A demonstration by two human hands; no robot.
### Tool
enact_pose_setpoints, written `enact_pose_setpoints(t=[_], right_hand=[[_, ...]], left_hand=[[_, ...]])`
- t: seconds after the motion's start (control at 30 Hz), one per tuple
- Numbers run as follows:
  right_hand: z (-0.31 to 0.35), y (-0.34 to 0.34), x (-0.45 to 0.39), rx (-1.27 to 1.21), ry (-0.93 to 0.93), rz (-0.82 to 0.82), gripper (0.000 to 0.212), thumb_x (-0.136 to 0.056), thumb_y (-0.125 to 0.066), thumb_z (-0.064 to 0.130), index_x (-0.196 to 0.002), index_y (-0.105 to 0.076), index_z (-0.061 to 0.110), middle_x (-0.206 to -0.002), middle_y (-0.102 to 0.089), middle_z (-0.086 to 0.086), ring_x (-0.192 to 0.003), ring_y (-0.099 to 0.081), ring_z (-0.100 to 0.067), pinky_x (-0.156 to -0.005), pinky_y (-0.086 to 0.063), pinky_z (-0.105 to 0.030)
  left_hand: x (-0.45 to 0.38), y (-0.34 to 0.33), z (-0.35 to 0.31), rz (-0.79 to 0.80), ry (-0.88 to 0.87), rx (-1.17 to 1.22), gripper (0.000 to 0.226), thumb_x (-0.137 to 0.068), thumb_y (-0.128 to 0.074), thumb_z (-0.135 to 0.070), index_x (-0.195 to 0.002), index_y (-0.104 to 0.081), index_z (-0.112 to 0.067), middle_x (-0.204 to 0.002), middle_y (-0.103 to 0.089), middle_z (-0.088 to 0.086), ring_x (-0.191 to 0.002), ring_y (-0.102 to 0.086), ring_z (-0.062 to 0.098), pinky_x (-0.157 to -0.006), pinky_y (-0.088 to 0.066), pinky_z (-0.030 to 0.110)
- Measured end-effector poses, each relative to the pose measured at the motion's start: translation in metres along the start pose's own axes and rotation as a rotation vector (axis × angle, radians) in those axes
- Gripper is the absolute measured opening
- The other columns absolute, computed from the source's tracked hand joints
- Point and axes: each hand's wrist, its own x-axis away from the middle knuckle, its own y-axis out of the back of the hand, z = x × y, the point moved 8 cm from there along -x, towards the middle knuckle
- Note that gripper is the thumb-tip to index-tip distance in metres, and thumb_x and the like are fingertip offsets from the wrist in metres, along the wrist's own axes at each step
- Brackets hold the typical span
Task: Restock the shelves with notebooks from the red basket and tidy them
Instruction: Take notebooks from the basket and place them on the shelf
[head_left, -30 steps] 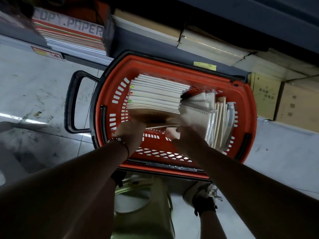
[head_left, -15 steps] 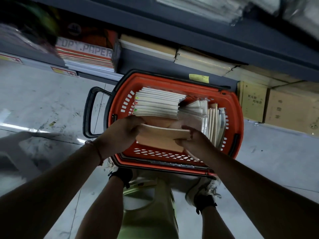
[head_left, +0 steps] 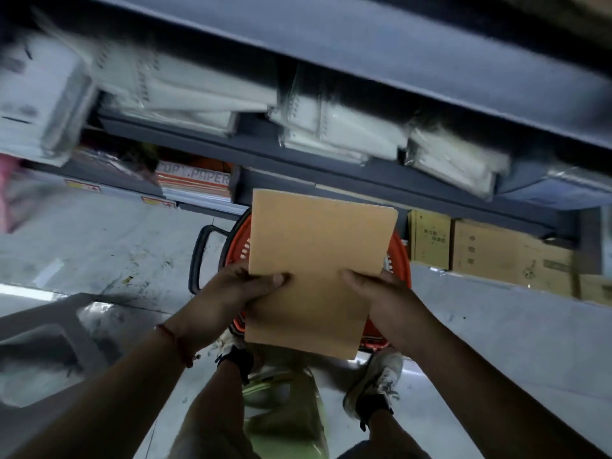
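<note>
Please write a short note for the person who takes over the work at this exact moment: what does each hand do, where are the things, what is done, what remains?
Left hand: grips the left edge of the brown notebook, thumb on the cover.
Right hand: grips its right edge the same way.
The notebook is held up in the air above the red basket, which stands on the floor before the shelves and is mostly hidden behind it.
Done: one notebook is out of the basket.
Left: place it on a shelf; the shelf above already holds wrapped white packs, blurred here. Then tidy them. How much remains in the basket cannot be seen.
</note>
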Motion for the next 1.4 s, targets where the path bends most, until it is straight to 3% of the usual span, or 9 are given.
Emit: enact_pose_setpoints(t=[0.1,0.2,0.37,0.47,0.63,0.93,1.1,1.23,1.4], right_hand=[[0.035,0.002,0.043,-0.056,0.022,-0.022,0.041,-0.078,-0.074,0.041,-0.116,-0.069,0.029,-0.114,-0.073,0.011,-0.113,-0.065,-0.014,-0.100,-0.045,-0.035],[0.068,0.009,0.086,-0.096,0.086,-0.053,0.052,-0.071,-0.076,0.038,-0.120,-0.069,0.022,-0.116,-0.073,0.005,-0.114,-0.065,-0.018,-0.103,-0.045,-0.039],[0.113,0.008,0.153,-0.003,0.200,-0.065,0.029,-0.087,-0.069,0.031,-0.116,-0.070,0.026,-0.110,-0.074,0.011,-0.105,-0.068,-0.009,-0.091,-0.050,-0.028],[0.144,0.010,0.183,0.006,0.289,-0.099,0.018,-0.092,-0.066,0.028,-0.109,-0.072,0.026,-0.106,-0.075,0.010,-0.102,-0.070,-0.010,-0.095,-0.052,-0.034],[0.199,0.015,0.220,0.022,0.464,-0.092,0.024,-0.092,-0.065,0.015,-0.112,-0.065,0.030,-0.105,-0.074,0.015,-0.100,-0.069,-0.004,-0.089,-0.052,-0.025],[0.260,0.033,0.228,0.141,0.621,-0.169,0.052,-0.090,-0.062,0.004,-0.130,-0.050,0.036,-0.114,-0.068,0.016,-0.102,-0.064,0.001,-0.092,-0.052,-0.029],[0.300,0.050,0.217,0.196,0.747,-0.349,0.050,-0.094,-0.055,0.009,-0.137,-0.049,0.034,-0.122,-0.065,0.013,-0.110,-0.061,-0.005,-0.096,-0.051,-0.031],[0.323,0.067,0.200,0.268,0.752,-0.483,0.056,-0.094,-0.050,0.010,-0.143,-0.045,0.035,-0.124,-0.064,0.011,-0.096,-0.064,-0.007,-0.086,-0.055,-0.032],[0.334,0.089,0.188,0.480,0.676,-0.643,0.053,-0.094,-0.045,0.004,-0.141,-0.052,0.028,-0.132,-0.055,-0.003,-0.073,-0.061,-0.023,-0.068,-0.047,-0.028]], left_hand=[[0.039,-0.014,-0.003,0.061,0.083,-0.043,0.041,-0.090,-0.072,-0.032,-0.130,-0.064,-0.026,-0.127,-0.068,-0.002,-0.118,-0.064,0.020,-0.106,-0.046,0.049],[0.073,-0.027,-0.012,0.136,0.127,-0.081,0.045,-0.089,-0.073,-0.038,-0.131,-0.062,-0.027,-0.131,-0.065,0.004,-0.121,-0.062,0.027,-0.105,-0.046,0.053],[0.112,-0.051,-0.035,0.047,0.078,0.082,0.037,-0.081,-0.082,-0.021,-0.115,-0.074,-0.012,-0.119,-0.071,0.016,-0.115,-0.065,0.035,-0.102,-0.050,0.050],[0.132,-0.057,-0.060,-0.081,0.016,0.119,0.077,-0.044,-0.097,-0.039,-0.111,-0.073,-0.010,-0.109,-0.075,0.015,-0.100,-0.072,0.031,-0.080,-0.060,0.041],[0.157,-0.075,-0.126,-0.117,-0.128,0.153,0.039,-0.083,-0.079,-0.016,-0.120,-0.065,-0.013,-0.111,-0.075,0.011,-0.098,-0.073,0.031,-0.071,-0.061,0.039],[0.164,-0.084,-0.244,-0.222,-0.379,0.088,0.024,-0.092,-0.063,-0.019,-0.116,-0.066,-0.018,-0.107,-0.075,0.002,-0.100,-0.072,0.027,-0.064,-0.062,0.036],[0.158,-0.103,-0.300,-0.236,-0.520,-0.006,0.028,-0.096,-0.063,-0.021,-0.124,-0.060,-0.017,-0.109,-0.071,0.004,-0.091,-0.067,0.023,-0.059,-0.056,0.031],[0.143,-0.115,-0.328,-0.320,-0.618,-0.155,0.032,-0.097,-0.062,-0.019,-0.128,-0.052,-0.022,-0.106,-0.068,0.010,-0.068,-0.065,0.022,-0.049,-0.049,0.031],[0.124,-0.136,-0.333,-0.335,-0.603,-0.307,0.071,-0.097,-0.059,-0.021,-0.151,-0.020,-0.048,-0.120,-0.064,-0.006,-0.057,-0.064,0.013,-0.046,-0.046,0.023]])
